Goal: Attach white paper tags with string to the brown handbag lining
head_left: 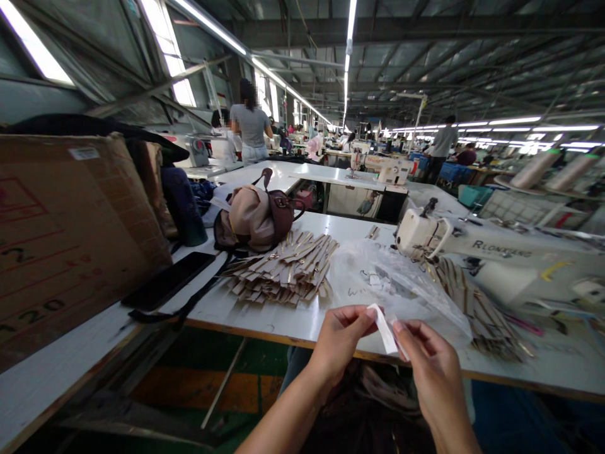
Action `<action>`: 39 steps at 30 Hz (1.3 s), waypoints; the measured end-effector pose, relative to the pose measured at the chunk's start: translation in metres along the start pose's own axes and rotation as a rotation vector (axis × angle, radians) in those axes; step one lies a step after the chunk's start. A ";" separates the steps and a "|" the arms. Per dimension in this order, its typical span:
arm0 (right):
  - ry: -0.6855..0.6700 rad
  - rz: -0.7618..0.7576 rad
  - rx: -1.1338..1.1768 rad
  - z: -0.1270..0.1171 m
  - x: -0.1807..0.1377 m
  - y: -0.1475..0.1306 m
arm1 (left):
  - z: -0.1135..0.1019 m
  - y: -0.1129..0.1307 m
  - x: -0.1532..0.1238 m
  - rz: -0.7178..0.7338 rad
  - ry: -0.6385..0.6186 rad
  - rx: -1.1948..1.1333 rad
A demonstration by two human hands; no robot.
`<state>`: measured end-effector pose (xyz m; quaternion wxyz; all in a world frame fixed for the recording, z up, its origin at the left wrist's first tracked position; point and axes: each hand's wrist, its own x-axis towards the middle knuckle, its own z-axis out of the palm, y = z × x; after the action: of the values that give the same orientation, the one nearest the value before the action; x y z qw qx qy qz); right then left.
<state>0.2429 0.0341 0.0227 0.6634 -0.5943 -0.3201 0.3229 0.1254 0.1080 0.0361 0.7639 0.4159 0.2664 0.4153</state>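
My left hand and my right hand meet in front of the table edge, both pinching a small white strip between thumb and fingers. The strip stands tilted between the two hands. Just beyond them a clear plastic bag lies on the white table. A pile of beige strips sits to the left of the bag, and another row of such strips lies to the right.
A white sewing machine stands at the right. A brown bag rests behind the pile, a black phone and a large cardboard box at the left. Other people work at tables farther back.
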 end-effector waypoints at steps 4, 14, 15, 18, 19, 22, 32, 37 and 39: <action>-0.036 0.003 0.042 0.004 -0.005 -0.002 | -0.006 -0.004 -0.008 0.009 -0.010 0.046; -0.064 -0.010 0.016 0.013 -0.017 0.003 | -0.009 -0.011 -0.018 -0.069 -0.106 -0.096; -0.057 -0.018 0.010 0.014 -0.018 0.003 | -0.009 -0.012 -0.018 -0.065 -0.102 -0.092; 0.031 -0.060 -0.027 0.015 -0.019 0.003 | -0.011 -0.014 -0.017 -0.010 0.016 -0.066; 0.066 -0.075 -0.038 0.015 -0.020 0.002 | -0.012 -0.015 -0.016 0.009 0.065 -0.056; 0.129 -0.098 -0.044 0.016 -0.023 -0.001 | -0.016 -0.017 -0.015 0.009 0.137 -0.095; 0.093 -0.042 -0.008 0.021 -0.030 -0.008 | -0.016 -0.018 -0.019 -0.127 0.085 -0.325; 0.059 -0.067 -0.038 0.024 -0.033 -0.004 | -0.016 -0.023 -0.021 -0.080 0.034 -0.265; 0.058 -0.066 -0.044 0.026 -0.033 -0.002 | -0.017 -0.025 -0.022 -0.070 0.029 -0.233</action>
<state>0.2028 0.0219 0.0258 0.6694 -0.6071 -0.3273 0.2763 0.1120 0.0881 0.0073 0.8172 0.3087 0.2414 0.4226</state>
